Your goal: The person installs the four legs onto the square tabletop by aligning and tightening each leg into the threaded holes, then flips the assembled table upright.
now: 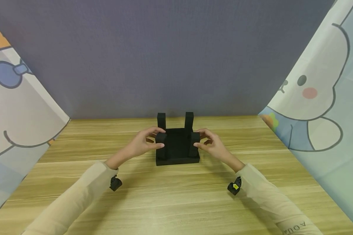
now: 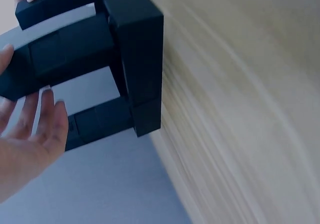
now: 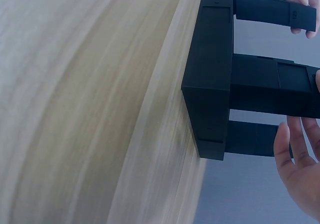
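On the table stands a black square frame (image 1: 177, 161) with several block-like posts rising from its corners, like a small stool turned upside down. My left hand (image 1: 141, 143) pinches the top of the front left post (image 1: 161, 138) between thumb and fingers. On the other side, my right hand (image 1: 216, 147) holds the top of the front right post (image 1: 194, 150) the same way. Both back posts, left (image 1: 161, 119) and right (image 1: 189, 120), are untouched. The left wrist view shows the gripped post (image 2: 65, 54) upright in the base (image 2: 137, 59); the right wrist view shows its counterpart (image 3: 260, 84).
A wood-grain table (image 1: 176, 202) lies under the frame. Behind it rises a grey-blue panel (image 1: 164, 58). Cartoon-printed curtains hang at the left (image 1: 23, 107) and right (image 1: 320, 98). Small black cameras sit at the left wrist (image 1: 115, 183) and right wrist (image 1: 234, 186).
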`<control>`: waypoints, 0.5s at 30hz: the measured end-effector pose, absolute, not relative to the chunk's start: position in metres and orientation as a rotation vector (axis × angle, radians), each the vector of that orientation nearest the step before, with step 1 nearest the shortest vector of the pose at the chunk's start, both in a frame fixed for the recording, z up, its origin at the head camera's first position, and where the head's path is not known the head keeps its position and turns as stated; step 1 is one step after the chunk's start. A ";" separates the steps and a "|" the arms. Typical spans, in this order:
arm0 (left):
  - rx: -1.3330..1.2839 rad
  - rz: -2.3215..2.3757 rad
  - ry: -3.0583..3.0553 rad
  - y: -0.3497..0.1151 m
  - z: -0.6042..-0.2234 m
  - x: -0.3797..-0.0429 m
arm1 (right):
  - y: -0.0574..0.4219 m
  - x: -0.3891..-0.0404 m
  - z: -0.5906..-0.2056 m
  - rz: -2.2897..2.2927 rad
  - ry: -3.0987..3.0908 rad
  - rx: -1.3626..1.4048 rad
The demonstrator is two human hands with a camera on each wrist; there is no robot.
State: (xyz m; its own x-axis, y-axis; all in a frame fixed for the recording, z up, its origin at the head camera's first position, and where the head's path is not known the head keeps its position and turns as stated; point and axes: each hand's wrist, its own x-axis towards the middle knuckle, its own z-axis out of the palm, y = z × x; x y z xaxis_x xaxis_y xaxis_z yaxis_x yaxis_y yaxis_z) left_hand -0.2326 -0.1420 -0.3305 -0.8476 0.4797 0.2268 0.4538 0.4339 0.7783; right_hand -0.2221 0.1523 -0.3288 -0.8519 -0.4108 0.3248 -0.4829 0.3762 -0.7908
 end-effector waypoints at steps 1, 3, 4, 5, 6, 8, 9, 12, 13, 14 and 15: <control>0.834 1.433 2.651 -0.141 -0.331 -0.231 | 0.152 -0.222 -0.329 1.500 -2.544 0.827; 0.792 1.454 2.683 -0.139 -0.333 -0.229 | 0.152 -0.222 -0.329 1.500 -2.544 0.825; 0.780 1.459 2.705 -0.138 -0.334 -0.228 | 0.152 -0.222 -0.329 1.500 -2.545 0.825; 0.762 1.469 2.722 -0.137 -0.334 -0.226 | 0.152 -0.222 -0.328 1.500 -2.545 0.824; 0.753 1.476 2.743 -0.135 -0.334 -0.225 | 0.152 -0.222 -0.328 1.501 -2.545 0.824; 0.749 1.476 2.791 -0.133 -0.335 -0.223 | 0.152 -0.222 -0.328 1.507 -2.546 0.820; 0.747 1.477 2.813 -0.132 -0.336 -0.223 | 0.152 -0.222 -0.328 1.508 -2.547 0.818; 0.740 1.487 2.852 -0.130 -0.337 -0.221 | 0.152 -0.222 -0.328 1.508 -2.549 0.815; 0.743 1.491 2.856 -0.130 -0.337 -0.221 | 0.152 -0.222 -0.328 1.507 -2.551 0.812; 0.742 1.494 2.857 -0.129 -0.337 -0.221 | 0.152 -0.222 -0.328 1.505 -2.552 0.811; 0.744 1.495 2.858 -0.129 -0.337 -0.221 | 0.152 -0.222 -0.328 1.503 -2.554 0.811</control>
State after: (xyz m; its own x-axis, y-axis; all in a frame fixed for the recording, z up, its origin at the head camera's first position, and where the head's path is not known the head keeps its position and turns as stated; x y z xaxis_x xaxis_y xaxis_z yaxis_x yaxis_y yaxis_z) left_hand -0.2209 -0.1291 -0.3369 -0.8856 0.3096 0.3461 0.4609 0.4944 0.7370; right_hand -0.2223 0.1522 -0.3278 -0.8585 -0.4042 0.3155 -0.4720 0.3826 -0.7942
